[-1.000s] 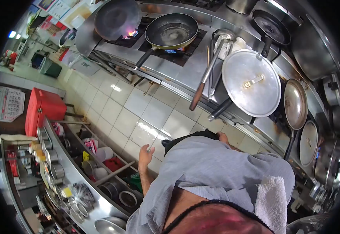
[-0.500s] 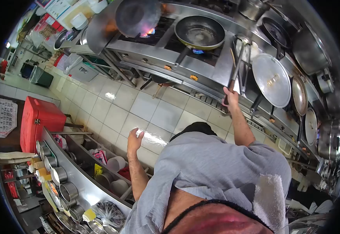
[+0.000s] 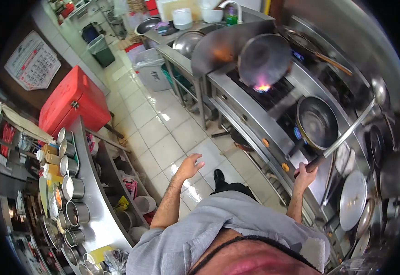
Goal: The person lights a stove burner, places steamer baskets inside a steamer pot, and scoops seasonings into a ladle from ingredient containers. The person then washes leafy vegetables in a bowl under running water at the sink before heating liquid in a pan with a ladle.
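My right hand [image 3: 305, 175] is closed around the dark handle of a long metal ladle [image 3: 350, 131]. The ladle's bowl is raised toward the back of the stove, to the upper right. Just left of its shaft, a black frying pan [image 3: 318, 121] sits on a burner with a blue flame. Over the open tile floor, my left hand [image 3: 190, 167] is held out with fingers apart and nothing in it. A dark wok [image 3: 264, 59] stands tilted above a burner with an orange and pink flame.
The steel stove [image 3: 236, 107] runs along the right, with a round metal lid [image 3: 353, 200] and several pans near me. On the left, a steel counter [image 3: 96, 213] holds several metal pots beside a red cooler box [image 3: 74, 103]. Grey bins [image 3: 153, 71] stand ahead.
My view has swung left. My right hand has lifted the ladle from beside the pan, its bowl now up and to the right. My left hand has moved forward, still empty.
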`<move>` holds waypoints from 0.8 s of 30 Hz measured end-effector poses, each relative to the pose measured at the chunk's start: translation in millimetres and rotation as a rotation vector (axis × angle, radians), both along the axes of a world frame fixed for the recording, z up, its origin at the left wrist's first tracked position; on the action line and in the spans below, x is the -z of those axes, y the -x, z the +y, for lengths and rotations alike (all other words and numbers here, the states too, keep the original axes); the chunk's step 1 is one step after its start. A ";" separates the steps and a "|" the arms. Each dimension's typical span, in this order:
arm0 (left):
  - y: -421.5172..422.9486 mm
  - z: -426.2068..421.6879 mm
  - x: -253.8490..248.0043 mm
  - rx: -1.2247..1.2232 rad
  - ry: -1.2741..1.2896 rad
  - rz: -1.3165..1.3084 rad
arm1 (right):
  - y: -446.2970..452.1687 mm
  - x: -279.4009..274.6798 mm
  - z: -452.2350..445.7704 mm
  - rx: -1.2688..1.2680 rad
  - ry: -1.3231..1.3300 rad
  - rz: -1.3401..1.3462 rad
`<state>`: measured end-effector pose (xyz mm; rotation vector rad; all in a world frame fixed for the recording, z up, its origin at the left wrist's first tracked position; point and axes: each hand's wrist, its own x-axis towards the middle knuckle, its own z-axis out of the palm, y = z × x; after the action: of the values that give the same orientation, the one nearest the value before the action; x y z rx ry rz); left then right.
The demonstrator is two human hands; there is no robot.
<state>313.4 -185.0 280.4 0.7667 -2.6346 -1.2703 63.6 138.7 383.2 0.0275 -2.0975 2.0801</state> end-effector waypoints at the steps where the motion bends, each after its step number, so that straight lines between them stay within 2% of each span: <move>1: 5.1 -14.5 -12.8 -0.024 0.006 0.003 | 8.6 -12.9 -32.0 -0.100 0.069 0.045; 4: 24.8 -60.2 -82.4 -0.158 -0.018 0.168 | 35.6 -38.6 -129.7 -0.500 0.212 0.085; 6: 26.4 -96.2 -129.0 -0.231 0.132 0.391 | 35.0 -64.3 -202.1 -0.712 0.247 0.099; 8: 21.8 -128.4 -174.4 -0.351 0.203 0.499 | 28.7 -71.3 -267.1 -0.856 0.283 0.049; 11: 3.2 -167.0 -206.2 -0.531 0.279 0.664 | -4.5 -84.2 -360.8 -1.029 0.214 -0.046; 14: -14.6 -222.4 -193.0 -0.617 0.308 0.735 | -35.7 -73.1 -441.6 -1.230 0.195 -0.118; 16: -25.4 -263.7 -167.4 -0.700 0.175 0.690 | -45.6 -49.9 -496.3 -1.387 0.311 -0.246; 17: -29.6 -291.2 -139.0 -0.681 0.166 0.725 | -50.9 -41.4 -523.8 -1.420 0.301 -0.316; 18: -30.9 -311.6 -128.1 -0.684 0.142 0.668 | -55.6 -35.7 -551.6 -1.416 0.310 -0.320; 19: -31.3 -330.3 -118.0 -0.661 0.114 0.603 | -60.5 -31.9 -573.4 -1.463 0.308 -0.439; 20: -30.6 -353.4 -112.0 -0.624 0.087 0.536 | -65.5 -31.9 -597.0 -1.496 0.317 -0.557; 21: -27.6 -376.7 -108.1 -0.579 0.078 0.514 | -69.8 -34.3 -619.1 -1.535 0.286 -0.558; 22: -22.6 -396.1 -103.4 -0.585 0.074 0.509 | -75.2 -40.4 -637.0 -1.471 0.311 -0.572; 24: -9.6 -437.3 -102.9 -0.510 0.056 0.480 | -83.4 -54.0 -674.8 -1.599 0.289 -0.767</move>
<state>323.0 -622.4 383.2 0.9094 -1.9262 -1.0632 147.0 -536.1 437.2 1.5511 -2.3170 3.6533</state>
